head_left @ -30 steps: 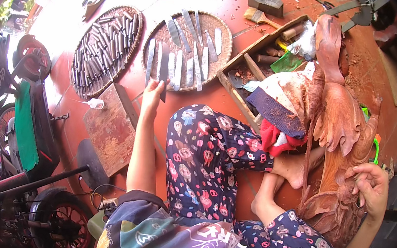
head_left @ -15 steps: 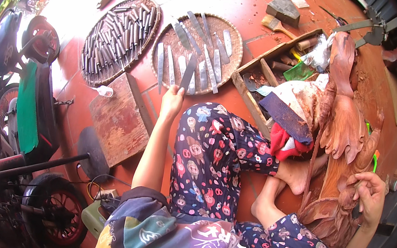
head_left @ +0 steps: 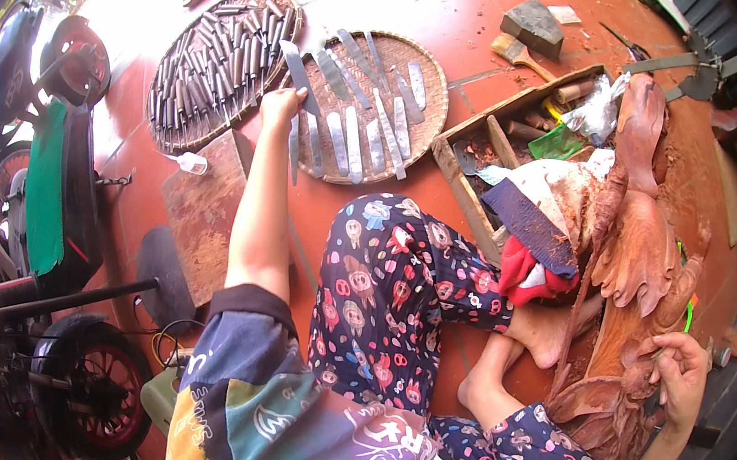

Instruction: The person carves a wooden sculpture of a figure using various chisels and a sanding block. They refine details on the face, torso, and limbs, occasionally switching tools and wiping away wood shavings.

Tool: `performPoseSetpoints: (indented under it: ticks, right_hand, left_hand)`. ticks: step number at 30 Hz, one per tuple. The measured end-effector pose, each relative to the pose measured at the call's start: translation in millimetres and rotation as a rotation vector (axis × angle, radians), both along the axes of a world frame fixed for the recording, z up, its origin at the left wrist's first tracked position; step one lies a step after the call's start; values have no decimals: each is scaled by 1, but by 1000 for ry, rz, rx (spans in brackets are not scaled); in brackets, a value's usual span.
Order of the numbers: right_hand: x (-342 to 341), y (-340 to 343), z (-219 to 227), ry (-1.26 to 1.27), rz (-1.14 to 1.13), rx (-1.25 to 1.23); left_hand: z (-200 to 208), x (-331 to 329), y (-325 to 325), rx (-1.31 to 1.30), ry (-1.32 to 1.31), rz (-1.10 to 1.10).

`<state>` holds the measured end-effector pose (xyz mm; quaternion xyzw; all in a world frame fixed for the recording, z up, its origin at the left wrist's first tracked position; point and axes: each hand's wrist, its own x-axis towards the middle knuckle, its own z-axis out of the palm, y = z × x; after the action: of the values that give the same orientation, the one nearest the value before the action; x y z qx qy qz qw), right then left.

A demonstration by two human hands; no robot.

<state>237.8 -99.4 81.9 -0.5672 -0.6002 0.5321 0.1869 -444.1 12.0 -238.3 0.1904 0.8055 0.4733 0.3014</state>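
Observation:
My left hand (head_left: 282,105) is closed on one end of a flat grey metal strip (head_left: 299,75), held tilted at the left edge of a round woven tray (head_left: 432,137). Several similar metal strips (head_left: 349,145) lie spread in that tray. Beside it, a second round tray (head_left: 295,17) is heaped with wooden-handled carving tools (head_left: 233,62). On the right, my right hand (head_left: 680,379) has its fingers pinched together, close to a reddish-brown wood carving (head_left: 636,263). What the fingers hold, if anything, I cannot make out.
A wooden box (head_left: 466,187) of tools and rags stands before my crossed legs, with a brush (head_left: 520,56) and a grey block (head_left: 533,27) beyond. A wooden board (head_left: 200,214) lies left of my forearm. A small motorbike (head_left: 96,385) stands at far left.
My left hand has moved left and away from me, carrying the metal strip from the strip tray's near side to its left edge. My right hand stays almost where it was.

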Motion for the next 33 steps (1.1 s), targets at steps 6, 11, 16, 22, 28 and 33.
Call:
performPoseSetpoints:
  ticks: [6,11,16,22,28,33]
  right_hand:
    - [-2,2,-17,138,-24,18]
    - [7,-5,-11,110,-73,1]
    - [2,-2,-17,109,-80,2]
    - [4,-2,-17,97,-51,34]
    - [5,-2,-20,75,-57,69]
    - [1,-5,-19,77,-85,96]
  left_hand:
    - [-51,-75,37,-572,585,-41]
    - [-23,-19,49,-689,486,-64]
    - [-24,-43,23,-662,685,-62]
    - [6,-33,-5,-721,804,-140]
    - [3,15,-48,-625,602,-401]
    - [30,4,-70,-460,541,-264]
